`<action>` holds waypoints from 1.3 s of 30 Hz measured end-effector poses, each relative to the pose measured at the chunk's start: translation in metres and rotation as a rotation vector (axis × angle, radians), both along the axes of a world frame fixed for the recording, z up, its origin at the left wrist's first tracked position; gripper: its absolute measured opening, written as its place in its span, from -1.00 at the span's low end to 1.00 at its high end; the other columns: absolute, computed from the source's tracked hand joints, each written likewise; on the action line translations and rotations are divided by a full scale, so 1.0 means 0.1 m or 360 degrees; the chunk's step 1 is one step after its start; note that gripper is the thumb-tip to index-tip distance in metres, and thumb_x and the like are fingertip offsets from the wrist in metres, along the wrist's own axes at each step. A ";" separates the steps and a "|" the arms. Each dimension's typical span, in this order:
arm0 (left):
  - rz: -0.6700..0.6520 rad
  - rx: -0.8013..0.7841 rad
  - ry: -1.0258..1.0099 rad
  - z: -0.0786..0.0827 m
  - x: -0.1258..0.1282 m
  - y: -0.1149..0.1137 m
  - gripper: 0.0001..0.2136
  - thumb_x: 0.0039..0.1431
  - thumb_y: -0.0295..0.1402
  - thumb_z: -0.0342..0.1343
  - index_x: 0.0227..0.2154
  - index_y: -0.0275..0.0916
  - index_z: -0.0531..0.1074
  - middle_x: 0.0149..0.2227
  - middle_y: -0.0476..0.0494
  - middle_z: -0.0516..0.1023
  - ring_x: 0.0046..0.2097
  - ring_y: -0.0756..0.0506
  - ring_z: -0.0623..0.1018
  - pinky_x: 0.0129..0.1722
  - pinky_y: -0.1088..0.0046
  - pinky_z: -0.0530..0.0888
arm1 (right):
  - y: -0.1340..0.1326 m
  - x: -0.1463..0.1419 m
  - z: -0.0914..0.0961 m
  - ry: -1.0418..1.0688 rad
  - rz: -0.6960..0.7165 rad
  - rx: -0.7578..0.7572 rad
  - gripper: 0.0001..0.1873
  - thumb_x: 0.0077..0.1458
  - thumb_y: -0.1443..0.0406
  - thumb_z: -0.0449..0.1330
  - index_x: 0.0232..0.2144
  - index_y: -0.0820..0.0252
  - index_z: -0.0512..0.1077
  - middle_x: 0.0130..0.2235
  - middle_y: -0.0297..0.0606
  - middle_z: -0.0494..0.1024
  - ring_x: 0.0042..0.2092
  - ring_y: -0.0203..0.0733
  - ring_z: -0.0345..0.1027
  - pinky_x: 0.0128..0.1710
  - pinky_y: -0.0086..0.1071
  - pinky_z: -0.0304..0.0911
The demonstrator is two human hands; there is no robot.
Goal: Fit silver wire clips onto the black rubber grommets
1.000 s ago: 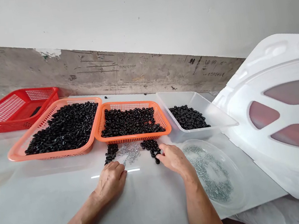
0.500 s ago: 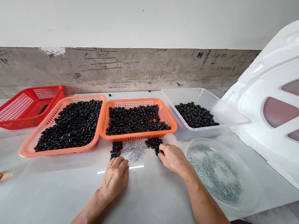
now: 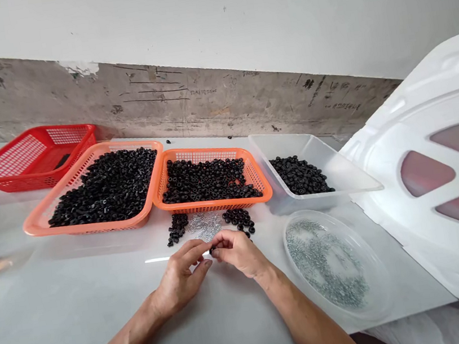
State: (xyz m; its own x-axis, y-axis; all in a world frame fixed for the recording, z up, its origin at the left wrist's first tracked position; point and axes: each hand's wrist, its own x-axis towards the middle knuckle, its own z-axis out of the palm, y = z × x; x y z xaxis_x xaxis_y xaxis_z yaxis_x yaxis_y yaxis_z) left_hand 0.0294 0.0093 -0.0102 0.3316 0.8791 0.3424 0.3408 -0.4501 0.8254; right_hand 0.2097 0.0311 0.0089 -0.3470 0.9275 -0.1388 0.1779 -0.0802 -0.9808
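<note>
Two hands [image 3: 208,263] come together over a white counter [image 3: 84,323], a small black ring [image 3: 212,250] partly hidden between their fingertips. Just beyond, loose black rings [image 3: 177,227] flank a patch of tiny silver pieces [image 3: 205,225]; a clear plate [image 3: 296,265] of silver pieces sits right. Farther back stand two orange baskets [image 3: 48,216] [image 3: 213,207], a clear tub [image 3: 331,163] and a red basket [image 3: 13,182]. White molded packaging [image 3: 435,86] runs off the right edge.
</note>
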 end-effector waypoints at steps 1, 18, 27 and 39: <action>-0.0048 -0.0017 -0.0071 0.02 0.01 -0.01 -0.78 0.15 -0.45 0.01 -0.14 -0.19 0.42 -0.18 -0.17 0.45 -0.31 -0.03 0.48 -0.29 0.43 0.46 | -0.01 -0.04 -0.04 0.0113 0.0026 -0.0095 -0.89 -0.06 0.31 0.21 -0.39 0.20 0.39 -0.53 -0.41 0.40 -0.49 -0.35 0.27 -0.50 -0.50 0.16; 0.0147 -0.1045 -0.0879 0.17 -0.14 0.13 -0.84 0.10 -0.28 0.07 -0.41 -0.30 0.40 -0.52 -0.06 0.46 -0.49 0.01 0.41 -0.47 0.49 0.32 | 0.09 0.01 -0.22 -0.0698 -0.0319 0.0739 -0.87 0.05 0.37 0.04 -0.36 0.18 0.38 -0.43 -0.28 0.46 -0.38 -0.22 0.33 -0.34 -0.38 0.27; 0.0230 -0.1353 -0.1377 0.18 -0.14 0.15 -0.72 -0.05 -0.26 0.22 -0.31 -0.33 0.40 -0.52 -0.07 0.50 -0.58 0.06 0.40 -0.60 0.55 0.26 | 0.12 -0.05 -0.39 -0.1214 -0.0153 0.1311 -0.70 0.07 0.46 0.03 -0.15 0.18 0.39 -0.30 -0.17 0.36 -0.20 -0.13 0.22 -0.18 -0.30 0.23; 0.0119 -0.1462 -0.1163 0.09 -0.11 0.13 -0.73 -0.07 -0.36 0.22 -0.29 -0.33 0.36 -0.48 -0.08 0.50 -0.53 0.05 0.42 -0.55 0.53 0.27 | 0.22 -0.10 -0.44 -0.1244 -0.0171 0.1348 -0.75 0.08 0.49 0.01 -0.33 0.17 0.45 -0.36 -0.21 0.31 -0.25 -0.17 0.19 -0.23 -0.35 0.20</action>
State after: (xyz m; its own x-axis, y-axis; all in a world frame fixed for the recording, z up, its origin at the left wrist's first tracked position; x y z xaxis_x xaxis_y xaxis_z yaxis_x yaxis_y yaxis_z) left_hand 0.0182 0.0225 -0.0007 0.2559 0.9039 -0.3427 -0.3476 0.4169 0.8399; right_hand 0.1993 0.0535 -0.0348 -0.3546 0.8454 0.3995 0.7918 0.4987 -0.3526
